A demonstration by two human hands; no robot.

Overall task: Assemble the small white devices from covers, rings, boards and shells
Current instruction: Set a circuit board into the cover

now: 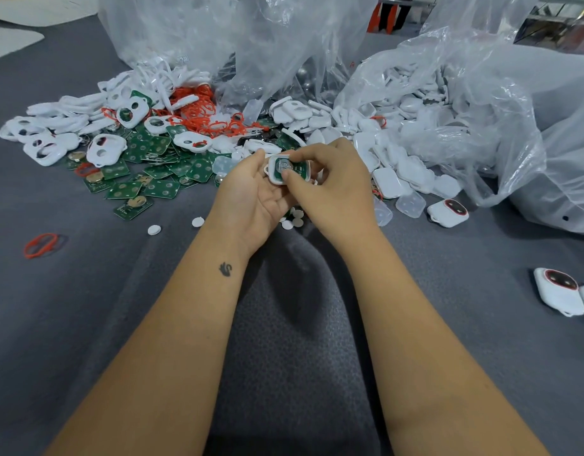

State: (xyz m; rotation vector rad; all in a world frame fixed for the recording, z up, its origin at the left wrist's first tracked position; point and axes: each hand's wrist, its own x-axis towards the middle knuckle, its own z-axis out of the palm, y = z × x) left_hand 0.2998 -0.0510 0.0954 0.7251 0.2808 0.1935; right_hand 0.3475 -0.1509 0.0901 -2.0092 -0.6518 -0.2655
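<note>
a white shell [273,174] w/ a green board [285,167] seated in it is gripped by the left hand [251,199] above the grey tabletop [86,291]; the board is pinched by the right hand [330,189]. loose boards [159,159], red rings [201,113] & covers [104,149] are heaped behind.

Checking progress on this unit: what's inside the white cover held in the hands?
A green board sits inside the white cover, pressed by the right hand; left hand holds it. Anything beneath the board is hidden.
</note>
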